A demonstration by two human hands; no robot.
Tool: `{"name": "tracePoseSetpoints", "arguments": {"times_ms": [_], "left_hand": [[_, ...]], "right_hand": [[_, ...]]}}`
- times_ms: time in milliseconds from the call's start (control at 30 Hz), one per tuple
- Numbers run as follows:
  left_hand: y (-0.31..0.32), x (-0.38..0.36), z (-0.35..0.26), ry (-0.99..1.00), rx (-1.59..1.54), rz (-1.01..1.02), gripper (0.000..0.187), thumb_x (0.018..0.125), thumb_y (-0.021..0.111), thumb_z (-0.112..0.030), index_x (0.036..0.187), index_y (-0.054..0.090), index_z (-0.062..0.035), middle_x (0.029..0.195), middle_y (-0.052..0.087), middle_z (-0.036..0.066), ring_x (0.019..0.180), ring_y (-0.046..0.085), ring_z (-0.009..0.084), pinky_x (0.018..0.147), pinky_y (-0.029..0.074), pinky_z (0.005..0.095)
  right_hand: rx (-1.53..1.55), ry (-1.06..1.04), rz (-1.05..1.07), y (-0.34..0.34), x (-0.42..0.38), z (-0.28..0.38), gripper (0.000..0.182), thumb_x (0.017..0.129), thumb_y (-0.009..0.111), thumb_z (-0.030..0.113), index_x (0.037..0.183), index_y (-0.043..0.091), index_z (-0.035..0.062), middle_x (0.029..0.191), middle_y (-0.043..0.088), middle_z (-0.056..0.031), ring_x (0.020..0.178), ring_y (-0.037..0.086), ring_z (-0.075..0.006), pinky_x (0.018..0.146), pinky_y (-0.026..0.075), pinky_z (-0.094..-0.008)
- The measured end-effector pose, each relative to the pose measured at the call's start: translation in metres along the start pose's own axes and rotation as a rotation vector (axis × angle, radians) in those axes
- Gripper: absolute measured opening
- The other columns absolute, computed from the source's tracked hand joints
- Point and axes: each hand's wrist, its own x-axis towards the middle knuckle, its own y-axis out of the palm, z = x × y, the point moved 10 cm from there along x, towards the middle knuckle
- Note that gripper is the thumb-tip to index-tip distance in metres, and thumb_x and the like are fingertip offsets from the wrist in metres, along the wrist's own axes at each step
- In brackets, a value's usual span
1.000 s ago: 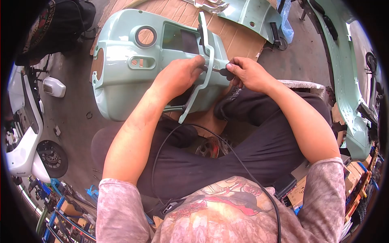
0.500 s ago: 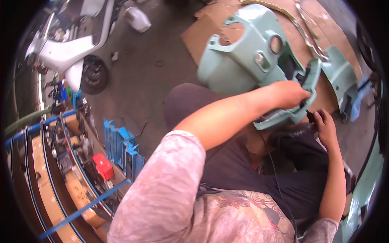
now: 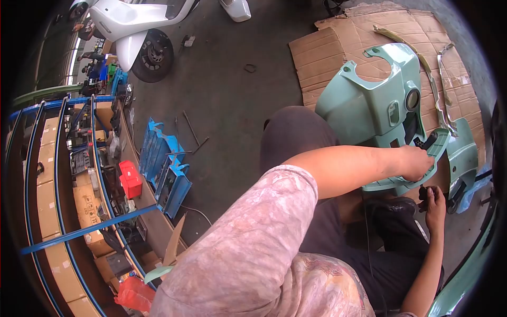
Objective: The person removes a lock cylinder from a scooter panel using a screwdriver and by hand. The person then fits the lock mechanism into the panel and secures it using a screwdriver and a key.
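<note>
A pale green scooter body panel [image 3: 364,100] stands on cardboard in front of my knees. My left hand [image 3: 417,164] reaches across and is closed on a curved green trim piece [image 3: 441,150] with a ribbed inner side. A black part [image 3: 426,140] sticks up just beyond its knuckles. Below it, my right hand [image 3: 435,206] pinches a small black part [image 3: 422,194], close to the trim's near edge; its exact kind I cannot tell. A thin dark cable [image 3: 368,238] runs down over my lap.
Flattened cardboard [image 3: 322,55] lies under the green panel, with metal strips [image 3: 433,79] and another green panel [image 3: 465,156] to the right. A rack with boxes [image 3: 50,201], a red bin [image 3: 130,179] and blue metal brackets [image 3: 158,148] stand left. Behind is a white scooter [image 3: 124,24].
The view has swung left, so everything sits farther right and lower. My left hand stays on the trim piece, and my right hand still pinches the black part near it.
</note>
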Motion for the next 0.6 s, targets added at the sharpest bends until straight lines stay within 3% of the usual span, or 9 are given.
{"name": "tracePoseSetpoints", "arguments": {"times_ms": [67, 333, 533, 600], "left_hand": [[-0.001, 0.001, -0.002, 0.005, 0.037, -0.043, 0.034, 0.083, 0.056, -0.013, 0.113, 0.054, 0.0034, 0.094, 0.068, 0.022, 0.089, 0.068, 0.0381, 0.073, 0.055, 0.0463], [-0.006, 0.001, -0.007, 0.077, 0.124, -0.146, 0.029, 0.083, 0.055, -0.011, 0.108, 0.054, 0.0045, 0.086, 0.069, 0.021, 0.080, 0.069, 0.0373, 0.066, 0.056, 0.0458], [0.002, 0.002, -0.009, 0.100, 0.201, -0.024, 0.022, 0.085, 0.052, -0.012, 0.103, 0.060, -0.0021, 0.091, 0.069, 0.019, 0.087, 0.069, 0.0354, 0.071, 0.056, 0.0470], [0.001, 0.000, -0.011, 0.098, 0.217, 0.035, 0.020, 0.086, 0.051, -0.014, 0.101, 0.064, -0.0082, 0.095, 0.069, 0.017, 0.092, 0.068, 0.0344, 0.073, 0.055, 0.0472]], "right_hand": [[0.021, 0.020, -0.007, 0.001, -0.001, 0.001, 0.026, 0.101, 0.049, 0.023, 0.096, 0.055, -0.0018, 0.076, 0.058, -0.0062, 0.055, 0.053, -0.0101, 0.050, 0.043, -0.0256], [0.064, -0.002, 0.062, 0.013, -0.008, 0.016, 0.023, 0.098, 0.055, 0.021, 0.100, 0.055, -0.0017, 0.077, 0.059, -0.0067, 0.057, 0.055, -0.0104, 0.051, 0.043, -0.0249], [0.159, 0.098, 0.096, 0.016, -0.006, -0.005, 0.029, 0.099, 0.053, 0.028, 0.104, 0.055, -0.0001, 0.077, 0.060, -0.0072, 0.057, 0.055, -0.0102, 0.052, 0.044, -0.0247], [0.327, 0.198, 0.080, 0.018, -0.009, -0.018, 0.032, 0.098, 0.052, 0.033, 0.103, 0.056, 0.0011, 0.077, 0.060, -0.0073, 0.056, 0.054, -0.0104, 0.050, 0.044, -0.0248]]}}
